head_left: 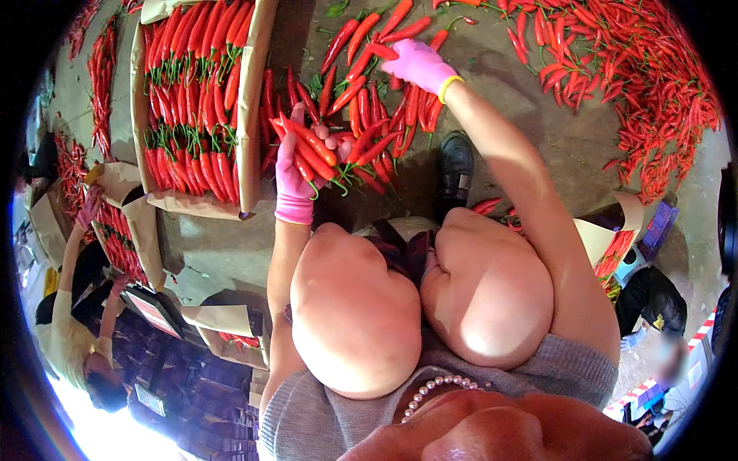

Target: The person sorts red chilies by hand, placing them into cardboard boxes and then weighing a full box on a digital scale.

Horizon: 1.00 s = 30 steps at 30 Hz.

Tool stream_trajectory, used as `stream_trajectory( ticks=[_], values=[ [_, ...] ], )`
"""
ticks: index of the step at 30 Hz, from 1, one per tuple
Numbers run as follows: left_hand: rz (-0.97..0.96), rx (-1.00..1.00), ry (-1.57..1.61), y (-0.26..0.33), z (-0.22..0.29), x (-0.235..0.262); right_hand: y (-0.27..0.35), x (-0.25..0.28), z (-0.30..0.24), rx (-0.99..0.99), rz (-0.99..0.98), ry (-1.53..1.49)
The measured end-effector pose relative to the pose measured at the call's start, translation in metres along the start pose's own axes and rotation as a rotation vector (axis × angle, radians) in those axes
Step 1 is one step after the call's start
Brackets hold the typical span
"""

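Note:
My left hand (296, 173), in a pink glove with bare fingertips showing, is closed around several red chili peppers (314, 142) in front of my left knee. Farther forward and to the right, my right hand (419, 65), also pink-gloved with a yellow cuff, pinches a red chili pepper (382, 51). Below and around both hands lies a loose spread of red chili peppers (374, 104) with green stems. Just left of my left hand stands a paper-lined box (247, 115), where red chili peppers (196, 100) lie in neat rows.
A large heap of red chilies (638, 84) covers the floor at the right. My dark shoe (455, 173) is between my knees and the loose peppers. Another person (73, 338) works at a box (142, 238) on the left. A further person (653, 303) is at the lower right.

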<state>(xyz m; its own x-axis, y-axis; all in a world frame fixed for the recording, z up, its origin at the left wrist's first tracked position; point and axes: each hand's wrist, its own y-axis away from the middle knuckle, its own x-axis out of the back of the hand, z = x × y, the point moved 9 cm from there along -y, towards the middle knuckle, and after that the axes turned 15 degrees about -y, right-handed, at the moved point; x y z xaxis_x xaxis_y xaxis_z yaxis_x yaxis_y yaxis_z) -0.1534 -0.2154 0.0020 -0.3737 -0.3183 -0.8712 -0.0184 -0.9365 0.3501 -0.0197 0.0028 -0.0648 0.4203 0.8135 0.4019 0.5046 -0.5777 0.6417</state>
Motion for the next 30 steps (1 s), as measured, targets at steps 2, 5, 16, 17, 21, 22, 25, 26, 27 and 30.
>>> stream_trajectory(
  ticks=[2, 5, 16, 17, 21, 22, 25, 26, 27, 30],
  values=[
    [0.102, -0.009, -0.047, 0.004, -0.002, 0.022, 0.016, 0.023, 0.007, 0.071, 0.094, -0.213],
    [0.076, -0.047, -0.086, 0.013, 0.006, 0.041, 0.050, 0.045, 0.020, 0.101, 0.057, -0.604],
    [0.310, 0.700, -0.912, 0.009, 0.018, -0.009, 0.132, 0.020, 0.065, 0.446, 0.043, 0.432],
    [0.291, 0.746, -0.983, 0.001, 0.022, -0.012, 0.130, 0.005, 0.078, 0.517, 0.074, 0.490],
    [0.253, 0.672, -1.366, -0.047, 0.023, -0.021, 0.098, -0.008, 0.086, 0.206, -0.099, 0.379],
    [0.234, 0.613, -1.460, -0.065, 0.007, -0.024, 0.097, -0.005, 0.093, 0.106, -0.130, 0.326],
    [0.211, 0.264, -2.027, -0.123, -0.059, -0.030, 0.103, 0.025, 0.118, 0.019, 0.204, 0.288],
    [0.293, 0.279, -2.304, -0.130, -0.067, -0.043, 0.106, 0.031, 0.112, 0.038, 0.379, 0.323],
    [0.422, 0.215, -2.325, -0.136, -0.074, -0.033, 0.102, 0.028, 0.106, 0.043, 0.447, 0.358],
    [0.590, 0.132, -2.319, -0.136, -0.105, -0.016, 0.119, 0.042, 0.131, 0.074, 0.619, -0.080]
  ],
)
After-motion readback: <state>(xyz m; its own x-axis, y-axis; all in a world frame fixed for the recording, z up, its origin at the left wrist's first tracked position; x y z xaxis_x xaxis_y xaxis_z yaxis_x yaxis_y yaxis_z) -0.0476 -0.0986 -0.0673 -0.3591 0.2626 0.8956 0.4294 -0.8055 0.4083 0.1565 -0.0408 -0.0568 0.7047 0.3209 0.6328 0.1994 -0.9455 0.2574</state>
